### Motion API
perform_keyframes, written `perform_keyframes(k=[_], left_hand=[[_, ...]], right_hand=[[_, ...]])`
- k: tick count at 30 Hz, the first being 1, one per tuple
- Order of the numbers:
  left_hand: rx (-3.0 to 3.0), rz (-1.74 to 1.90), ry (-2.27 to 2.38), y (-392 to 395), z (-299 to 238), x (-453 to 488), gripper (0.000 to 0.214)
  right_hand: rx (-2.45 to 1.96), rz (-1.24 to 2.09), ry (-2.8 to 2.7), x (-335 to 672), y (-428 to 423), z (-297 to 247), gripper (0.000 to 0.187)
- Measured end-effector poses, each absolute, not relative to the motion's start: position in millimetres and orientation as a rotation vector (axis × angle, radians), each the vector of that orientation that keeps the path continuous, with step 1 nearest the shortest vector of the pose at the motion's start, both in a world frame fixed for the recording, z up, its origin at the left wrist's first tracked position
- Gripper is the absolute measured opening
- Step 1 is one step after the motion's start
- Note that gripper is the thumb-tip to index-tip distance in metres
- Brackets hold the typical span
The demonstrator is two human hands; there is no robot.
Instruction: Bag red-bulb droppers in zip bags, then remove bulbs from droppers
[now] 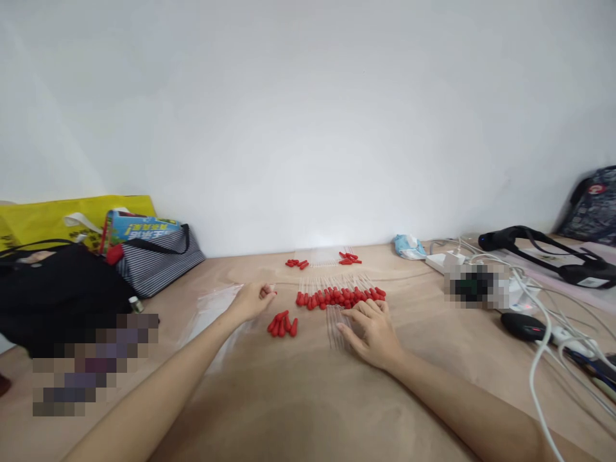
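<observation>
Hands (373,330) apart, grips unclear | red bulbs (282,330) between | striped bag (163,262) left | cables (532,377) right

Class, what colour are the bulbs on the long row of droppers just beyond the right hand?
Red; the bulbs show best in the head view.
</observation>
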State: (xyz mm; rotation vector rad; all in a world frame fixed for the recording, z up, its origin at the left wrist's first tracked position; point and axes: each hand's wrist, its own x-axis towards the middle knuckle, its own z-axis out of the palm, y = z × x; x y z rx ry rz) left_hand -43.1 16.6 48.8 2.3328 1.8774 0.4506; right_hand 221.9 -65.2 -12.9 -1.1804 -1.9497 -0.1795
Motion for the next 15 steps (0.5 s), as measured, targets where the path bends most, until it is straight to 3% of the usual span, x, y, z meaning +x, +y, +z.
perform_keyframes(k=[9,15], left_hand=[[2.066,0.423,1.823,-17,32,-52,0.032],[2.111,0.300,1.890,-6,47,-51,0.030]], right_hand=[[-1.191,-0.176,-1.914,224,-62,-16,0.023],[-1.198,-0.196,-1.916,223,-62,-16,0.021]])
